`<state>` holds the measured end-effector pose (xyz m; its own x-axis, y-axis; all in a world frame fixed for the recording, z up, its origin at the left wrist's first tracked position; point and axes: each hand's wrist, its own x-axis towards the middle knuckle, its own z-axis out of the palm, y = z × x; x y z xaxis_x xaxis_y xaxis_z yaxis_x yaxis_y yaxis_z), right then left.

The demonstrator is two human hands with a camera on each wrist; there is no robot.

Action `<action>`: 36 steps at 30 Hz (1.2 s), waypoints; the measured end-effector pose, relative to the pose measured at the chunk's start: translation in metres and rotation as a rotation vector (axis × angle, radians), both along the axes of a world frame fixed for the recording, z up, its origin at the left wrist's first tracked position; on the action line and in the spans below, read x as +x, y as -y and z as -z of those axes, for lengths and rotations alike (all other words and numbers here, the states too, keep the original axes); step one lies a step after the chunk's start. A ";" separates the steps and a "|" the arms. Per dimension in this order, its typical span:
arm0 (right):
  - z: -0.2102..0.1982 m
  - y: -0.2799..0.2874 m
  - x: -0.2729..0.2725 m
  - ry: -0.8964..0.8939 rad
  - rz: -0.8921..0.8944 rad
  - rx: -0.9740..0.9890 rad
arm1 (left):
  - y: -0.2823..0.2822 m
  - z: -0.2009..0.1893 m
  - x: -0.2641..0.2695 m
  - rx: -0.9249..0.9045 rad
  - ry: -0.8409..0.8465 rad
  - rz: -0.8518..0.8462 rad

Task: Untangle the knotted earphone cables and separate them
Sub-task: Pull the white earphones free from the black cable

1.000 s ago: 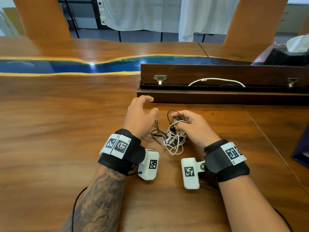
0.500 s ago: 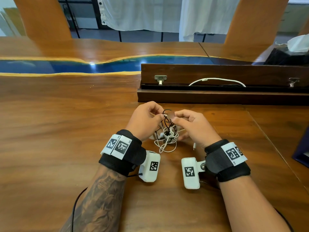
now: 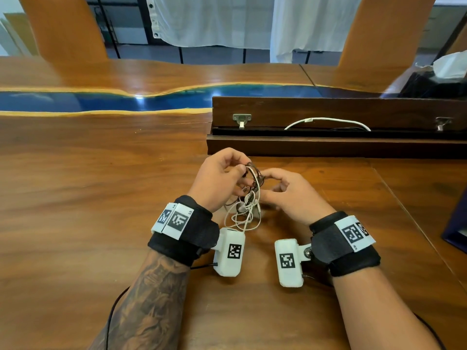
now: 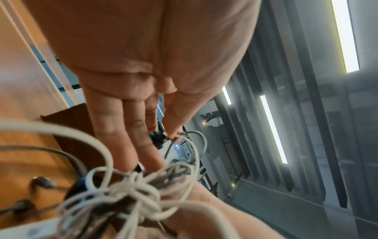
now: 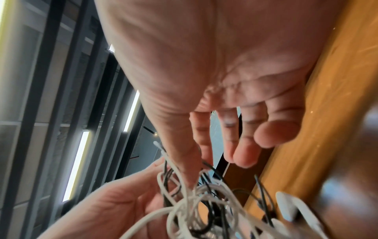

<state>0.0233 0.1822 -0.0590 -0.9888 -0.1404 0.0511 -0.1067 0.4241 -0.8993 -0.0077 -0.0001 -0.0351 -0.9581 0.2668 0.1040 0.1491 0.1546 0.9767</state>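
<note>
- While both hands work close together above the tabletop (image 3: 101,223), the tangle (image 3: 249,198) hangs between them, lifted clear of the wood, white loops trailing down toward the wrists.
- Left hand (image 3: 217,180) pinches the top of the bundle, thumb and fingertips curled on dark and white strands.
- Right hand (image 3: 285,193) pinches the same clump from the other side with thumb and forefinger; its other fingers (image 5: 243,155) are loosely spread.
- Knot core sits right at the fingertips, equally near both hands; its slack runs downward, so I'd judge a sideways pull apart comes next.
- White and black cables (image 5: 196,198) remain wound together.
</note>
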 end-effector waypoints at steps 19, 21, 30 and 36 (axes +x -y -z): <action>-0.002 -0.002 0.000 -0.031 0.067 0.092 | 0.001 0.010 -0.003 -0.365 -0.118 -0.027; -0.003 -0.002 0.000 -0.028 0.071 0.105 | 0.001 0.012 -0.004 -0.402 -0.117 -0.041; 0.000 -0.001 -0.002 -0.066 0.161 0.034 | -0.004 0.013 -0.003 -0.346 -0.065 0.001; -0.005 0.002 0.003 -0.067 0.118 0.069 | -0.005 0.012 0.000 -0.288 -0.069 0.024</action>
